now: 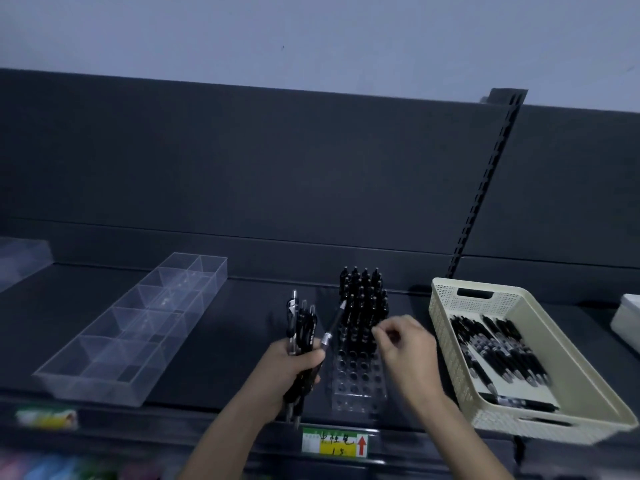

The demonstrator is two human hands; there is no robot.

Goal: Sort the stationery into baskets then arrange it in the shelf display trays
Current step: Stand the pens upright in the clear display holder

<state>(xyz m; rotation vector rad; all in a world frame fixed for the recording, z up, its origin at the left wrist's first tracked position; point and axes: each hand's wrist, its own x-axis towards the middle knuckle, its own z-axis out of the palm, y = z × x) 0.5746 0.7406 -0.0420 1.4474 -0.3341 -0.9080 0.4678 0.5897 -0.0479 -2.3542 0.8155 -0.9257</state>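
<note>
My left hand (pixel 294 367) grips a bundle of black pens (pixel 302 327) upright in front of the shelf; one of them leans right towards the holder. A clear acrylic pen holder (pixel 358 382) with rows of holes stands on the shelf. Its back rows are filled with upright black pens (pixel 363 299), and its front rows show bare holes. My right hand (pixel 407 351) hovers at the holder's right side, thumb and forefinger pinching the top of a black pen in the front filled row. A cream basket (pixel 446 306) at the right holds several more black pens (pixel 495 351).
A long clear divided display tray (pixel 104 386) lies on the dark shelf (pixel 242 323) at the left. Another clear tray (pixel 20 254) is at the far left and a white box (pixel 628 323) at the far right. A price label (pixel 334 443) hangs on the shelf's front edge.
</note>
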